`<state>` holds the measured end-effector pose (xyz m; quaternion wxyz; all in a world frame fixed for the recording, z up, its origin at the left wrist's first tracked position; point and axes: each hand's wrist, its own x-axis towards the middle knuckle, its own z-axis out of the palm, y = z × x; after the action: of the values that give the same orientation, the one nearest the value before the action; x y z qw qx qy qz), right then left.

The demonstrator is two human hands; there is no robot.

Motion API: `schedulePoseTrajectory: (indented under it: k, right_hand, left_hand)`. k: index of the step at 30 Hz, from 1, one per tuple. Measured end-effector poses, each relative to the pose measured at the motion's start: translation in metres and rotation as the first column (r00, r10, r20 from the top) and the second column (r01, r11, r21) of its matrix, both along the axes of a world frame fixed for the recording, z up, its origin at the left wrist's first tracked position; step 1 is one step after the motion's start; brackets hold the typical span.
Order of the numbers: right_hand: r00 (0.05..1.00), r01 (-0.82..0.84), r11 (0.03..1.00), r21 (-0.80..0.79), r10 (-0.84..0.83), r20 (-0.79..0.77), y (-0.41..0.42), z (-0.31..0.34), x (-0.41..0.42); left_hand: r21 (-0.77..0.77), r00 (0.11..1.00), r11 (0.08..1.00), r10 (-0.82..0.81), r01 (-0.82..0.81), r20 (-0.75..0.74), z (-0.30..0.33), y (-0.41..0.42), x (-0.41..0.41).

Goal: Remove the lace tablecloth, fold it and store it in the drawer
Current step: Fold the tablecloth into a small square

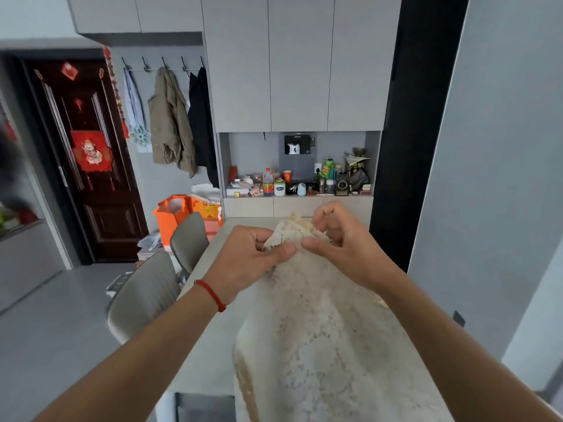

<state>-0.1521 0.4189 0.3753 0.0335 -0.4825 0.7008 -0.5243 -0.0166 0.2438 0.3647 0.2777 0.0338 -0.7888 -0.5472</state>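
Note:
The cream lace tablecloth (316,336) lies gathered lengthwise along the grey table (210,345), its far end lifted off the surface. My left hand (246,260) pinches the raised edge between thumb and fingers; a red cord circles that wrist. My right hand (341,245) grips the same bunched end just to the right, thumb nearly touching the left thumb. Beyond the table's far end, a row of beige drawers (274,207) sits under a cluttered niche, all closed.
Two grey chairs (146,296) stand along the table's left side. Orange bags (176,214) sit on the floor near the far chair. Bottles and jars (268,184) fill the niche. Coats hang on wall hooks (170,123). A grey wall (487,178) borders the right.

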Motion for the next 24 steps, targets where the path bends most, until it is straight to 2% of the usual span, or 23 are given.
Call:
schedulePoseTrajectory:
  k: [6,14,19,24]
  right_hand:
    - [0.999,0.021,1.0,-0.002,-0.021,-0.041,-0.017,-0.011,0.043]
    - [0.99,-0.127,0.984,-0.122,0.134,0.049,-0.045,-0.021,0.078]
    - [0.979,-0.16,0.982,-0.096,0.171,0.114,-0.065,-0.022,0.096]
    - [0.961,-0.186,0.978,-0.098,0.202,0.191,-0.078,-0.021,0.109]
  left_hand:
    - [-0.023,0.998,0.999,0.041,-0.042,-0.045,-0.011,-0.009,0.034]
    - [-0.13,0.996,0.991,0.034,-0.044,-0.081,-0.012,-0.029,0.073]
    - [-0.031,0.986,0.991,0.129,-0.133,-0.101,-0.012,-0.046,0.093]
    - [-0.013,0.976,0.983,0.181,-0.184,-0.123,-0.012,-0.056,0.109]
